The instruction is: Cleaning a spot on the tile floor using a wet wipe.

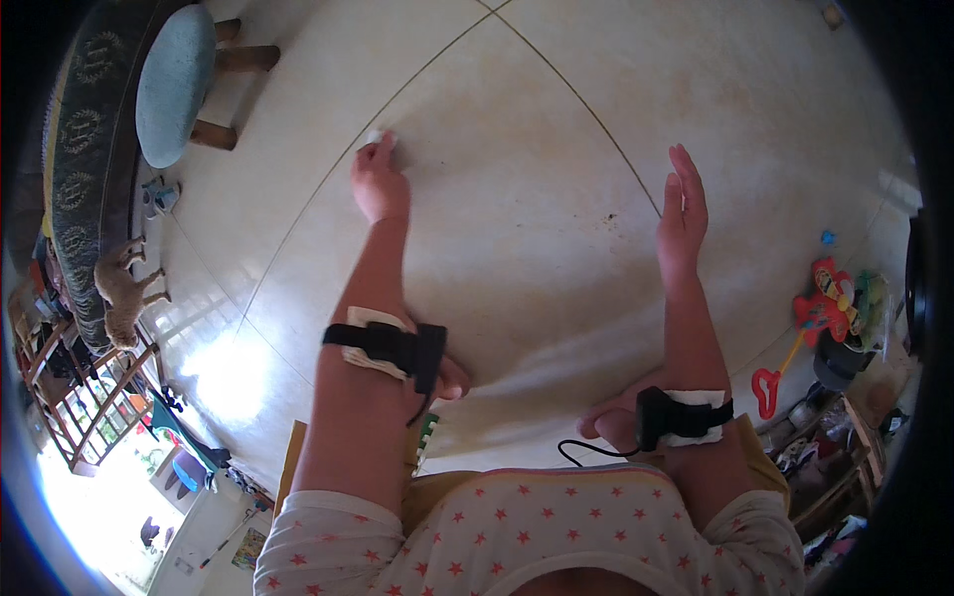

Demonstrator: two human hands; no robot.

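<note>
My left hand (381, 186) reaches out low over the pale tile floor (484, 283), close to a tile joint. Its fingers are closed on a small white object (374, 137), mostly hidden; it may be a wad of tissue. Off to the other side, my right hand (684, 205) is held edge-on with fingers extended and nothing in it. Between the hands, nearer the right one, a patch of dark crumbs (610, 219) lies on the tiles, with a few specks scattered around. Black straps with small devices sit on both forearms.
A light-blue padded stool (177, 86) with wooden legs stands at upper left beside a dark patterned sofa (80, 171). A curly brown dog (123, 294) stands below it, near small shoes (161, 197). Red plastic toys (823, 302) and a cluttered wooden rack (864, 439) are at right.
</note>
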